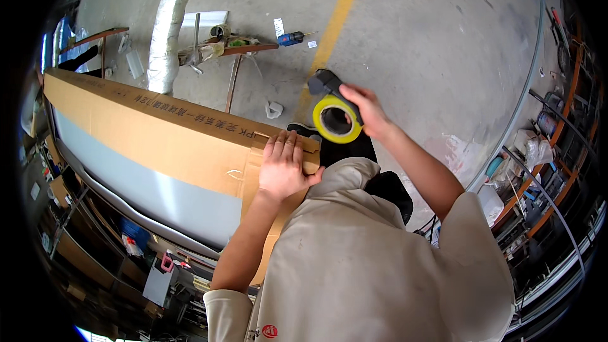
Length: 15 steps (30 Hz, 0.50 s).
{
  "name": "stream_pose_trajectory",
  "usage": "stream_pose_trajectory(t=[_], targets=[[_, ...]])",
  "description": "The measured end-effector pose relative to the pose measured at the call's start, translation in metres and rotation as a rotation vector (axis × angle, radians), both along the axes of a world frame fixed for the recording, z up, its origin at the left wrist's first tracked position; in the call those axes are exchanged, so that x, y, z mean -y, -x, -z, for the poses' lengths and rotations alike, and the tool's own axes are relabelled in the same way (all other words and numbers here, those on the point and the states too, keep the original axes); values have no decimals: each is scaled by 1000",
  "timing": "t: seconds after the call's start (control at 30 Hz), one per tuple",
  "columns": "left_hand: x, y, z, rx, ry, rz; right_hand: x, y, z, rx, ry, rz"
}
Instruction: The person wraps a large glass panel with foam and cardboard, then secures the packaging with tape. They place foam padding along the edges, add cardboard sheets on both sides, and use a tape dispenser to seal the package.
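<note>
My right hand (368, 111) is closed round the dark grey handle of a tape dispenser (327, 82), held up off the floor to the right of the carton's end. A wide roll of yellow tape (320, 128) sits in the dispenser. My left hand (284, 166) lies flat on the end corner of a brown cardboard wrapping (152, 134), its fingers laid over the top edge and its thumb stretched out to the side. Under that palm, folded flaps meet at the corner. The cardboard covers the edge of a long grey panel (158, 199), which stretches away to the left.
A foil-like silver roll (168, 38) leans beyond the panel, beside a rusty metal stand (234, 82). On the floor lies a blue power drill (291, 38) near a yellow painted line (342, 9). Metal racks (563, 171) with clutter line the right side.
</note>
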<state>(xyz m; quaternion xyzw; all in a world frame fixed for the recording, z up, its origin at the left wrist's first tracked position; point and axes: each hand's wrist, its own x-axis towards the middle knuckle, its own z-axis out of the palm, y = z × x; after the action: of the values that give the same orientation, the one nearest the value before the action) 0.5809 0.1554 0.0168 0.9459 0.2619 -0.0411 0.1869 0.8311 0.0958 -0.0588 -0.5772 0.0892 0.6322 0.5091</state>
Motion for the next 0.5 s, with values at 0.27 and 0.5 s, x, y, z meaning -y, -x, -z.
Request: stream_pose_trajectory(t=[0.27,0.5], targets=[[1,-2,-6,-8,10,-7,14,23,30,-269,18,11],[60,65,-32,-361,-58,-60,-23,-1,22,-43,11,-86]])
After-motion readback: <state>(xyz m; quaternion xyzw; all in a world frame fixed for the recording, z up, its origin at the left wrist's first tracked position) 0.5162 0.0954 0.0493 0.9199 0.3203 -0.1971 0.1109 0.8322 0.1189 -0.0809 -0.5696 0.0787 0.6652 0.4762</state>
